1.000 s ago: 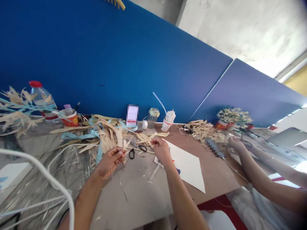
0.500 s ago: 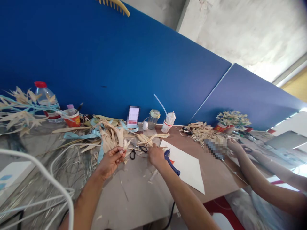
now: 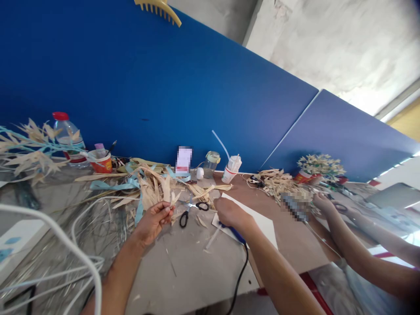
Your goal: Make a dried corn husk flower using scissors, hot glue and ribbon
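Note:
My left hand (image 3: 156,222) is closed in a pinch, with a small pale piece of dried husk (image 3: 173,200) between thumb and fingertips. Beyond it lies a heap of dried husk strips (image 3: 154,188), tangled with a light blue ribbon (image 3: 114,185). My right hand (image 3: 233,215) is closed around a dark blue glue gun (image 3: 236,235), most of which the hand hides; a black cord trails from it over the table edge. Between my hands lie open scissors with black handles (image 3: 184,219). Under the right hand is a white sheet (image 3: 267,227).
At left stand a red-capped bottle (image 3: 68,138), a red paper cup (image 3: 102,164) and looping white cables (image 3: 59,232). A phone (image 3: 183,161), a glass jar (image 3: 211,164) and a cup of white sticks (image 3: 231,169) line the blue partition. Another person's hand (image 3: 323,203) works at right.
My right hand has moved right, from beside the glue gun onto it, and now grips it. The white sheet has shifted slightly. My left hand keeps its pinch on the husk.

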A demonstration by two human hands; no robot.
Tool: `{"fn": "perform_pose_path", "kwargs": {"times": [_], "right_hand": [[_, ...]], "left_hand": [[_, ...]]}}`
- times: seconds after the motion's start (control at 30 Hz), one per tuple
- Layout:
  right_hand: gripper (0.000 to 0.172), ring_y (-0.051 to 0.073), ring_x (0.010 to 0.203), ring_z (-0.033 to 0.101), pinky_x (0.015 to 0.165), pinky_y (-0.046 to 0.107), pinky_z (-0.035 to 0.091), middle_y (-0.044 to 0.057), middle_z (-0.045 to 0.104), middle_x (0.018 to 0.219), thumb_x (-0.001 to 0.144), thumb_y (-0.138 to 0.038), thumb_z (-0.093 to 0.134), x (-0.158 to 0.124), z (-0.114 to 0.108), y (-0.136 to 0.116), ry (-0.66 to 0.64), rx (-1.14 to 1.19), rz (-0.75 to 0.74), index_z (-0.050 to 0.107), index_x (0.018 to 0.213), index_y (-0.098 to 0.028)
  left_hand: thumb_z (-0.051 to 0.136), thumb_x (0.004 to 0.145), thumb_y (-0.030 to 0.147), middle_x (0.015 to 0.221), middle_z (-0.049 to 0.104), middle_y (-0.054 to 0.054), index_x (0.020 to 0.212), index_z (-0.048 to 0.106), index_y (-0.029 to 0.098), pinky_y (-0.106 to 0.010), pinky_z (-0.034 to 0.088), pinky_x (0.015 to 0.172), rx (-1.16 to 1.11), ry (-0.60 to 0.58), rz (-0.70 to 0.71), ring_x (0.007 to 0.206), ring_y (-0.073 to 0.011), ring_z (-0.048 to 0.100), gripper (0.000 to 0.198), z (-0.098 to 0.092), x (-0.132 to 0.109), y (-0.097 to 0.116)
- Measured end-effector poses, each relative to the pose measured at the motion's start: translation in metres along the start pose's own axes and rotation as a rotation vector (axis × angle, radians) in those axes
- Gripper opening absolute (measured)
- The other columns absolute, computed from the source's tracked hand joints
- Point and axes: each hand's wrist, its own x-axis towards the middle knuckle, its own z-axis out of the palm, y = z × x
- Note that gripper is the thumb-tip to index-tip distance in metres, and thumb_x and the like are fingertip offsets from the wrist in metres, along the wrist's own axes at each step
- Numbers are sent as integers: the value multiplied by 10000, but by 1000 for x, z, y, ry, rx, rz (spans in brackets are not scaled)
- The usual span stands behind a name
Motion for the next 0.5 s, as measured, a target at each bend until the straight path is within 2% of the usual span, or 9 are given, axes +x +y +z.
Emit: {"fn": "perform_pose_path", "kwargs": {"times": [0.13, 0.23, 0.3, 0.4, 0.43, 0.5], "right_hand": [[387, 287, 958, 655, 736, 316, 460, 225, 655, 1075, 794, -5, 429, -8, -16, 18, 118, 8, 156, 584, 1146, -50], [352, 268, 947, 645, 722, 303, 440, 208, 646, 1105, 892, -118, 389, -8, -24, 21, 265, 142, 283, 560, 1198, -84], [323, 225, 893, 640, 715, 271, 427, 146, 685, 1007, 949, -241, 362, -5, -22, 13, 294, 336, 238, 631, 1090, -130], [326, 182, 767, 621, 674, 244, 418, 73, 699, 839, 943, -299, 394, 3, -3, -12, 208, 565, 51, 691, 920, -166], [306, 175, 736, 614, 666, 242, 418, 65, 695, 813, 932, -259, 400, 7, 6, -21, 192, 606, 31, 692, 933, -168], [341, 159, 707, 613, 672, 232, 425, 48, 691, 807, 906, -156, 384, 14, 23, -39, 203, 676, 16, 644, 1126, -185]], "left_hand": [[886, 520, 223, 692, 678, -25, 704, 666, 138, -129, 372, 447, -2, 3, -3, 475, -24, 464, 299, -1, 0, -1], [882, 530, 213, 695, 678, -23, 708, 661, 142, -138, 392, 460, -16, 2, -5, 481, -30, 474, 292, -2, 0, -1], [886, 526, 211, 697, 678, -24, 704, 657, 140, -139, 398, 469, -23, -1, -15, 488, -31, 486, 298, -2, -1, -1], [889, 523, 216, 699, 677, -27, 701, 655, 136, -144, 406, 479, -23, -6, -25, 501, -39, 508, 305, -2, -1, -1], [889, 523, 217, 698, 675, -29, 700, 655, 134, -146, 405, 477, -23, -8, -22, 506, -43, 515, 305, -2, -1, -1], [887, 527, 217, 696, 673, -31, 701, 655, 133, -150, 401, 475, -18, -12, -12, 514, -50, 525, 302, -2, -2, -1]]}}
